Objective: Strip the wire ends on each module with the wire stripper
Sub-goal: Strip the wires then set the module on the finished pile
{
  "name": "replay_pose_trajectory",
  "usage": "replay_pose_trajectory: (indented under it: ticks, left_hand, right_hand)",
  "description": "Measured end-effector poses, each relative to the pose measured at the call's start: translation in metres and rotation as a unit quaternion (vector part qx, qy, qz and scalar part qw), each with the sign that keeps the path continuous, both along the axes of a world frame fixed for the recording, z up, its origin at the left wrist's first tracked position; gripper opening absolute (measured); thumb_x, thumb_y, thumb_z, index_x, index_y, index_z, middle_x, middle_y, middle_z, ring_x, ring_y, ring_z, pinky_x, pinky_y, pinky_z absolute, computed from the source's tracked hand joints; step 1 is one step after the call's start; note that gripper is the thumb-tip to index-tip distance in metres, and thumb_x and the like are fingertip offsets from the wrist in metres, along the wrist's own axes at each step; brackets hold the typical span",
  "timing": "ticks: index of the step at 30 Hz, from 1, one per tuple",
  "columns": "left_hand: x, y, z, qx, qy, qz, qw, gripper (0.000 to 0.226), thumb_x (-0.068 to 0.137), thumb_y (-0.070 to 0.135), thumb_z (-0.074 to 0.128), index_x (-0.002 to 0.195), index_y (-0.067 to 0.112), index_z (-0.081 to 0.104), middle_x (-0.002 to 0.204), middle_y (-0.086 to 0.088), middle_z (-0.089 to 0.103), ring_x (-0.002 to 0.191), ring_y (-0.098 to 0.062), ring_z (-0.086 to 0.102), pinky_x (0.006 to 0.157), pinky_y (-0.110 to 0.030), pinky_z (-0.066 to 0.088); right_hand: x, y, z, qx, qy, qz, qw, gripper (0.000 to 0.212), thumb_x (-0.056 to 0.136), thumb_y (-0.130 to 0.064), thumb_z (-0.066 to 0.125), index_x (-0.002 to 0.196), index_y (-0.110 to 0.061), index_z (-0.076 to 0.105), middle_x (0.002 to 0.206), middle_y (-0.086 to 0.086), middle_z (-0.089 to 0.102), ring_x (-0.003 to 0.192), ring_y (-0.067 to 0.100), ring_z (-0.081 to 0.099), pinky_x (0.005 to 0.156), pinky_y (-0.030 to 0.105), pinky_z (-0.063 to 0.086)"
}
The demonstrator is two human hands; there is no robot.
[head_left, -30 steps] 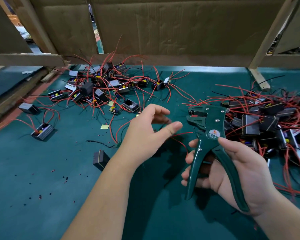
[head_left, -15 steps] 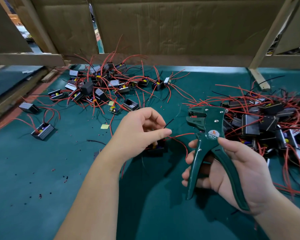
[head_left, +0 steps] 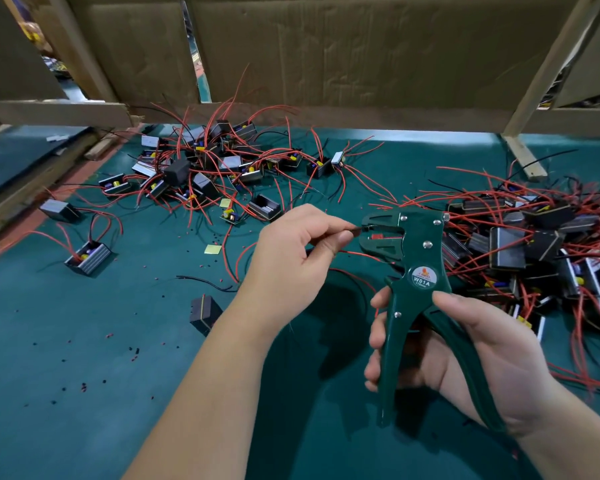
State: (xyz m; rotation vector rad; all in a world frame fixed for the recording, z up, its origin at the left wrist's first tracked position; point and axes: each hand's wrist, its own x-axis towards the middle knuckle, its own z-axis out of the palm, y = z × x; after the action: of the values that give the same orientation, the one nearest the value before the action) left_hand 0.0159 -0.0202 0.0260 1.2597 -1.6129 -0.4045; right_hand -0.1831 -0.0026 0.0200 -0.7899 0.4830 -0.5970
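My right hand point(head_left: 465, 355) grips both handles of a dark green wire stripper point(head_left: 413, 271), held upright with its jaws pointing left. My left hand point(head_left: 298, 251) pinches a thin black wire point(head_left: 355, 229) between thumb and forefinger, and the wire's tip sits at the stripper's jaws. Red wires point(head_left: 357, 253) trail out below my left hand. The module these wires belong to is hidden under my left hand.
A pile of black modules with red wires point(head_left: 205, 168) lies at the back left, a denser pile point(head_left: 527, 244) at the right. Single modules point(head_left: 205, 311) point(head_left: 89, 259) lie on the green mat point(head_left: 84, 341). Bits of insulation dot the mat. Cardboard walls point(head_left: 326, 46) close the back.
My left hand picked up a wire off the mat, rose and moved right, bringing the black wire's tip to the stripper's jaws. The stripper shifted slightly.
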Motion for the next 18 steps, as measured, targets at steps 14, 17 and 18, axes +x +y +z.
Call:
replay_pose_trajectory:
  ticks: [14, 17, 18]
  left_hand:
    - [-0.0058, 0.0035, -0.0004, -0.104, -0.167, 0.064, 0.978, 0.011, 0.085, 0.005, 0.063, 0.083, 0.014, 0.07, 0.076, 0.008, 0.055, 0.072, -0.005, 0.047, 0.07, -0.035, 0.031]
    - [-0.006, 0.0057, 0.0024, -0.095, -0.189, 0.076, 0.974, 0.013, 0.083, 0.003, 0.063, 0.083, 0.015, 0.07, 0.077, 0.006, 0.058, 0.075, -0.012, 0.051, 0.071, -0.038, 0.028]
    - [-0.0061, 0.0064, 0.0033, -0.093, -0.194, 0.078, 0.973, 0.014, 0.082, 0.003, 0.063, 0.082, 0.015, 0.07, 0.077, 0.005, 0.058, 0.075, -0.012, 0.051, 0.071, -0.038, 0.028]
  right_hand:
    - [0.0048, 0.002, -0.0007, -0.021, 0.037, -0.038, 0.998, 0.069, 0.059, -0.063, 0.077, 0.095, -0.005, 0.067, 0.08, 0.025, 0.06, 0.067, 0.041, 0.062, 0.064, 0.051, 0.053]
    - [0.0054, 0.0031, 0.0006, -0.026, 0.051, -0.046, 0.997, 0.071, 0.055, -0.066, 0.078, 0.091, -0.006, 0.068, 0.077, 0.025, 0.06, 0.064, 0.04, 0.062, 0.062, 0.05, 0.053]
    - [0.0058, 0.0035, 0.001, -0.026, 0.058, -0.048, 0.997, 0.072, 0.054, -0.067, 0.078, 0.09, -0.006, 0.068, 0.076, 0.024, 0.06, 0.062, 0.04, 0.062, 0.061, 0.05, 0.053]
